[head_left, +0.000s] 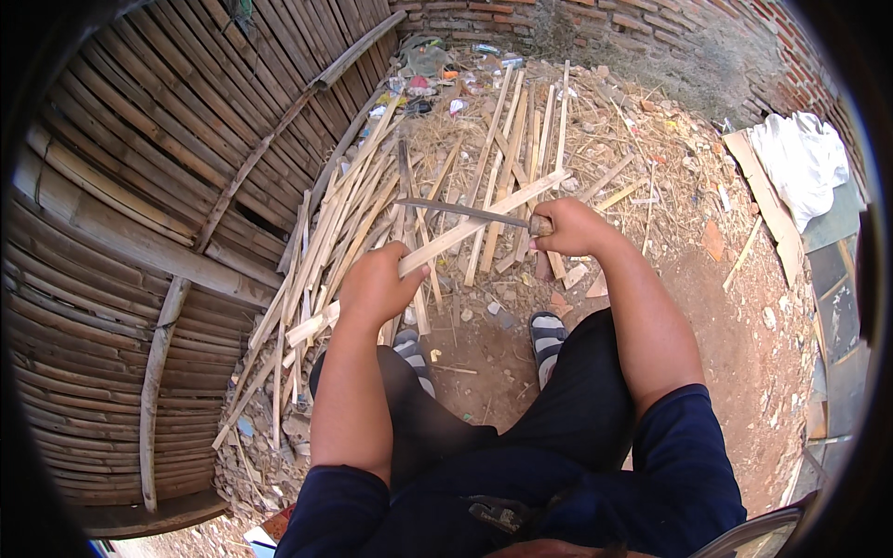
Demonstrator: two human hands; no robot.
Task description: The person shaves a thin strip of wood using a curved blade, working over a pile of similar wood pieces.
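Note:
My left hand is closed around a pale bamboo strip, which slants from beside my left knee up to the far right. In my right hand is the wooden handle of a long knife. Its dark, narrow blade points left and lies across the strip, a little beyond my left hand. Whether the edge bites into the strip I cannot tell. Beyond both hands, more pale strips lie in a loose heap on the ground.
A bamboo slat wall rises on the left, and a brick wall closes the far side. Rubbish and rubble lie on the dirt. A white sack and a brown board are at the right. My sandalled feet stand near the heap.

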